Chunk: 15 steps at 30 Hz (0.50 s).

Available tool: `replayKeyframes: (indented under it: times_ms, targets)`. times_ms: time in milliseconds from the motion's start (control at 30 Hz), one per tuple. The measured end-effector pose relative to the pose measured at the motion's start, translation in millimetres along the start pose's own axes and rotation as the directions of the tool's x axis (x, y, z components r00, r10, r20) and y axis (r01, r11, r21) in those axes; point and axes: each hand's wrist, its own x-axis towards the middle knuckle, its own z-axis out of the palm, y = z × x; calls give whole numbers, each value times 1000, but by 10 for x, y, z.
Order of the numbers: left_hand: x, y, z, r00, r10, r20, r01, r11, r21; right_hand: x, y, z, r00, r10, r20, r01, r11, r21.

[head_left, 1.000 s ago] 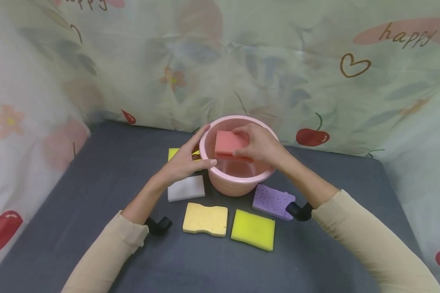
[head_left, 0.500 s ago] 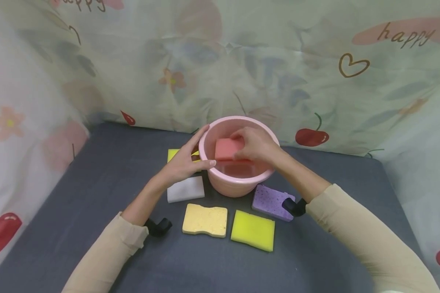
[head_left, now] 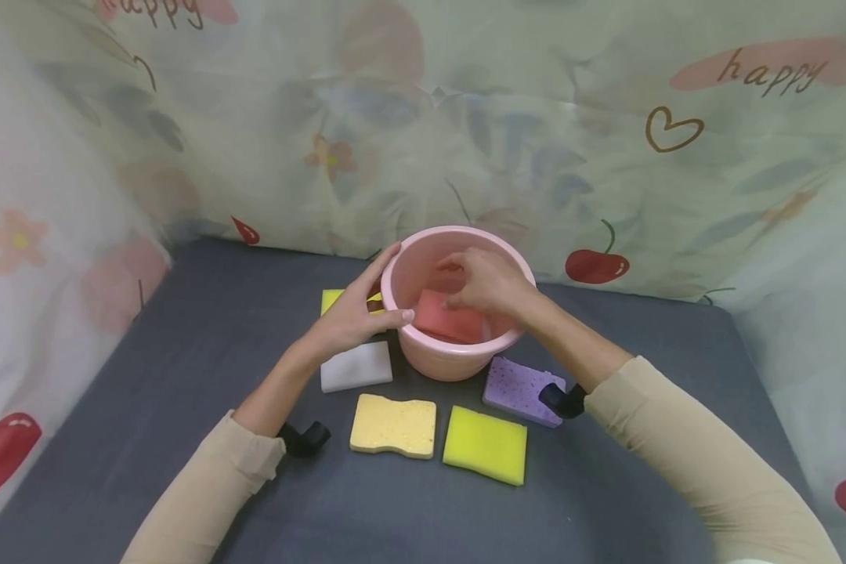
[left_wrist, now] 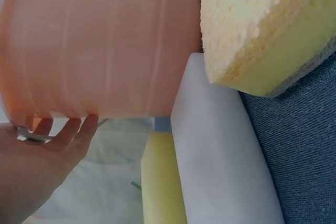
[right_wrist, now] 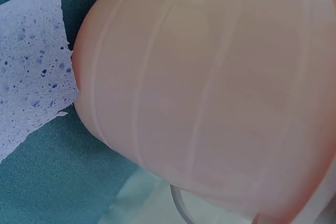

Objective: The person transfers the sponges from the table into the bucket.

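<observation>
Pale floral cloth (head_left: 395, 102), printed with cherries and "happy", hangs behind a dark grey tabletop (head_left: 359, 517), whose far edge passes just beyond the bucket's twelve o'clock; the surface runs wide toward three and nine. Upright on it stands a round pink plastic bucket (head_left: 437, 360). Both wrist views show its ridged outer wall; only the head view looks inside.

Beige sleeves (head_left: 705, 454) enter from about seven and five o'clock. At the bucket's nine o'clock, the left hand (head_left: 358, 316) holds the side, thumb at the rim; the left wrist view shows its fingers (left_wrist: 84, 132) against the wall. Reaching over the rim from four o'clock, the right hand (head_left: 489, 282) has parted, loosely bent fingers gripping nothing, room remaining between them and the far wall. Whether its thumb touches the coral-pink block sponge (head_left: 447, 319), slanted inside toward six, cannot be told.

Outside lie a wavy-sided pale yellow sponge (head_left: 393, 427) near seven, a lime-yellow rectangular sponge (head_left: 485, 445) near six, a speckled purple sponge (head_left: 515, 385) near five, a smooth white sponge (head_left: 356, 366) near eight, and a partly hidden bright yellow sponge (head_left: 331, 298) near nine.
</observation>
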Motion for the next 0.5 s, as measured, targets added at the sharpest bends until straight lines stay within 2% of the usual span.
replayKeyframes:
  times_ms: [167,367,500]
  targets:
    - [-3,1,6,1000,-2,-3,2,1000,-7,-42,-3,-36,999,-46,-24,46,998,29]
    - [-6,32,42,1000,14,-6,-13,999,44,-184,-13,-110,992,-105,-72,112,989,102]
    - [12,40,56,1000,-3,-16,4,998,57,-310,-36,-184,990,-107,-96,120,983,137]
